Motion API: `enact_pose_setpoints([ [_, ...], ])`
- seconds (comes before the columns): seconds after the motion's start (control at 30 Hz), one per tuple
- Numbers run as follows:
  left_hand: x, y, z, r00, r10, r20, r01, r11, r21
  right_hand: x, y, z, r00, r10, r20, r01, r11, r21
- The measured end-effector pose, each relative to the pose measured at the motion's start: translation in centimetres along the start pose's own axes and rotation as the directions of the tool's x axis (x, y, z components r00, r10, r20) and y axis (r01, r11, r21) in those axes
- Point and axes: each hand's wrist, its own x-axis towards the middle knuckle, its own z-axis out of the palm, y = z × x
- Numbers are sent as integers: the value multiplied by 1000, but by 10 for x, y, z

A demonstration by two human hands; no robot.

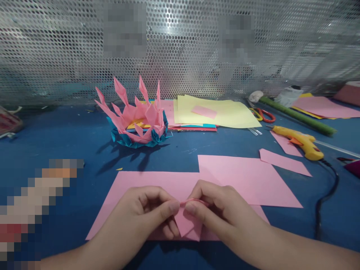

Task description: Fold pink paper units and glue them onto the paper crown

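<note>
Between my two hands is a small folded piece of pink paper (188, 223), its top edge pinched and its point hanging down. My left hand (153, 210) grips its left corner between thumb and forefinger, the other fingers curled below. On the right corner, my right hand (218, 208) presses thumb against forefinger. Both hands are above a large pink sheet (112, 202) on the blue table. A second pink sheet (242, 180) overlaps it on the right. Farther back stands a ring of folded paper (137, 123), pink spikes above a blue base.
A yellow glue gun (298, 140) lies at right, its black cord (319, 210) trailing forward. Nearby are pink strips (284, 162), a green stick (298, 114) and scissors (266, 115). Stacked coloured paper (230, 116) lies before a perforated metal screen (182, 48). Something blurred (36, 198) is at left.
</note>
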Motion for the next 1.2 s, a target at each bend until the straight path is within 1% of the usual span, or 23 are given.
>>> enact_pose_setpoints([
  [0.13, 0, 2, 0, 1000, 5, 8, -5, 1000, -3, -2, 1, 2, 1000, 8, -8, -8, 1000, 2],
  [0.27, -1, 2, 0, 999, 44, 17, -43, 998, -47, -1, 1, 0, 998, 10, -59, -13, 999, -44],
  [0.43, -1, -4, -1, 999, 1, 39, 3, 996, -90, -2, -1, 1, 1000, -27, 13, 28, 998, -58],
  [0.5, -1, -5, -2, 998, 17, 57, -13, 997, -70, -2, -1, 2, 998, -56, 18, 57, 993, -99],
  [0.6, -2, -4, -2, 997, 45, 67, -43, 999, -31, -2, -1, 1, 995, -96, 41, 100, 990, -98],
  [0.7, -2, 0, 0, 998, 9, 58, -10, 1000, 3, -2, -2, -2, 987, -131, 90, 141, 984, -112],
  [0.77, -1, 1, 1, 999, -18, 45, 17, 1000, 15, -2, -3, -2, 983, -129, 128, 144, 983, -117],
  [0.87, 1, -2, -1, 998, 5, 58, -6, 1000, 19, -3, -4, 1, 983, -102, 151, 109, 993, -38],
  [0.93, 2, -4, -2, 998, 20, 66, -21, 1000, 7, -4, -3, 3, 984, -110, 142, 112, 994, -11],
  [1.1, 4, 1, -2, 999, -2, 35, 3, 999, -33, -5, -2, 3, 985, -155, 79, 162, 982, -95],
  [1.2, 3, 4, -1, 1000, -9, 19, 10, 999, -45, -5, -3, 0, 976, -208, 55, 213, 972, -96],
])
